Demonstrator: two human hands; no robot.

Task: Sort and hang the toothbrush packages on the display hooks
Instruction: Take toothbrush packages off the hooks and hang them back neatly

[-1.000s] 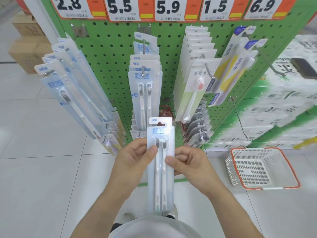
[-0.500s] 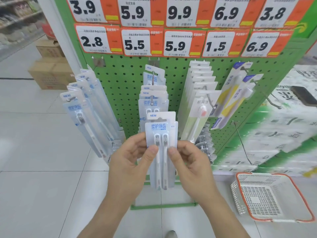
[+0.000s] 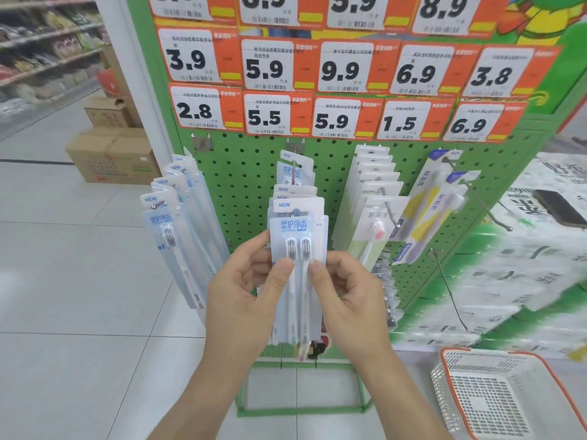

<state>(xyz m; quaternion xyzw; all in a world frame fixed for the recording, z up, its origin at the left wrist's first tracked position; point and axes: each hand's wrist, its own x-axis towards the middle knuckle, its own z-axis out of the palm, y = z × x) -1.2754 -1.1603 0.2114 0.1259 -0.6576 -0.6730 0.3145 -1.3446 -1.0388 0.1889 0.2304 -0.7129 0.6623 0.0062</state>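
Observation:
A twin toothbrush package [image 3: 297,231] with a white card and blue lettering stands upright against the middle row of the green pegboard [image 3: 247,173]. My left hand [image 3: 241,296] pinches its left edge, thumb on the front. My right hand [image 3: 346,293] pinches its right edge the same way. Its top sits level with the end of the middle hook, in front of like packages [image 3: 293,173] hanging there. I cannot tell whether the hook passes through its hole.
Single-brush packs [image 3: 178,217] hang on the left hook, white packs [image 3: 371,198] and yellow packs [image 3: 428,201] to the right. A bare hook [image 3: 449,290] juts out lower right. A white basket with an orange rim [image 3: 540,366] sits on the floor right. Cardboard boxes [image 3: 111,154] stand far left.
Both hands have raised the twin package from waist height up to the front of the middle hook. The view has tilted upward, showing more price tags.

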